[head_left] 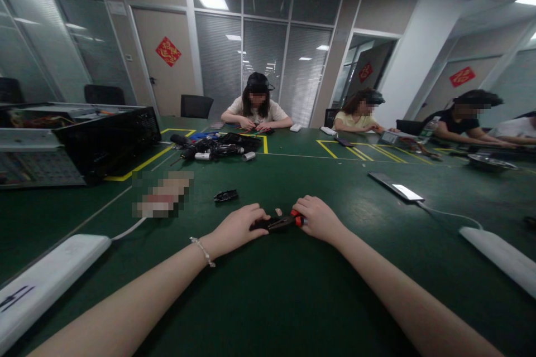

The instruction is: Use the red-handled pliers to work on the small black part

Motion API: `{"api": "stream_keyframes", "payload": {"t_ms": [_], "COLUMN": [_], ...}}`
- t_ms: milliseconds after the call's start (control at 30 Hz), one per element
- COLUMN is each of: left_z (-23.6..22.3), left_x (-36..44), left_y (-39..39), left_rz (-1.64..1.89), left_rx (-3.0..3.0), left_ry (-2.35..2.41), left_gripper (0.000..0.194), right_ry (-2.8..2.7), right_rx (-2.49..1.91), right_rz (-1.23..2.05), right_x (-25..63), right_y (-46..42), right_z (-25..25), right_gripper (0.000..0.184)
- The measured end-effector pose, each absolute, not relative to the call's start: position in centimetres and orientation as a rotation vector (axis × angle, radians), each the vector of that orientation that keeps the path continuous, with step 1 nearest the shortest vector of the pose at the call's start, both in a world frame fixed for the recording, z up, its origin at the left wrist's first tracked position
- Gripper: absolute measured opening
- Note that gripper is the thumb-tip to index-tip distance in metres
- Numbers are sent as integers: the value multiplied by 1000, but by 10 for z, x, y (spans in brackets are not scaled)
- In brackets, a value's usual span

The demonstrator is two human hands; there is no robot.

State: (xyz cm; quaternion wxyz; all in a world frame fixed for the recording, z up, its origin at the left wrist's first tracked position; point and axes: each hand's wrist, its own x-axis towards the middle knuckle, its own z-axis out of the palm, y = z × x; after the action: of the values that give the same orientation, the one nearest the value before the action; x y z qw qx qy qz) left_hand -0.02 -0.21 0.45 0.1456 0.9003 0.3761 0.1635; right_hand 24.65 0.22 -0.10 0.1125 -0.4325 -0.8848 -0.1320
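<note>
Red-handled pliers (286, 221) lie low over the green table, their dark jaws pointing left. My right hand (320, 218) is closed round the red handles. Fingers and thumb of my left hand (240, 223) pinch a small black part (260, 224) at the jaw end; its exact kind is hard to make out. The jaws meet or overlap this part, but whether they grip it does not show. Just behind the pliers is a tiny pale piece (278, 212). Farther back, left of centre, rests another small black part (226, 196).
An opened computer case (113, 139) stands at left. Behind the hands is a heap of black cables (218, 146). White power banks (54, 284) lie on both sides, the right one cabled to a phone (396, 187). Several people sit across the green table (268, 301).
</note>
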Motion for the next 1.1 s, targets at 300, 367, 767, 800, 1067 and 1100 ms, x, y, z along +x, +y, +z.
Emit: {"api": "stream_keyframes", "payload": {"t_ms": [300,367,767,800,1067,1100], "left_z": [4,5,2,1,1,1], "left_x": [-1,-1,-1,-1,-1,-1], "left_y": [-2,-3,1,1,1,1], "left_rz": [466,465,446,453,453,444], "left_rx": [2587,2588,2603,2605,2600,2593], "left_ry": [1085,1071,1057,1056,1055,1057], "left_gripper": [23,22,25,24,24,25], "right_ry": [-2608,-2608,-2627,-2629,-2622,-2621], "right_rx": [-1299,-1299,-1301,-1304,-1309,-1310], "right_rz": [-416,-423,-434,-439,-453,-452], "right_x": [243,243,242,242,241,241], "right_y": [2,2,0,0,-1,-1], "right_z": [0,0,3,3,4,4], "right_gripper": [17,17,17,18,16,16]}}
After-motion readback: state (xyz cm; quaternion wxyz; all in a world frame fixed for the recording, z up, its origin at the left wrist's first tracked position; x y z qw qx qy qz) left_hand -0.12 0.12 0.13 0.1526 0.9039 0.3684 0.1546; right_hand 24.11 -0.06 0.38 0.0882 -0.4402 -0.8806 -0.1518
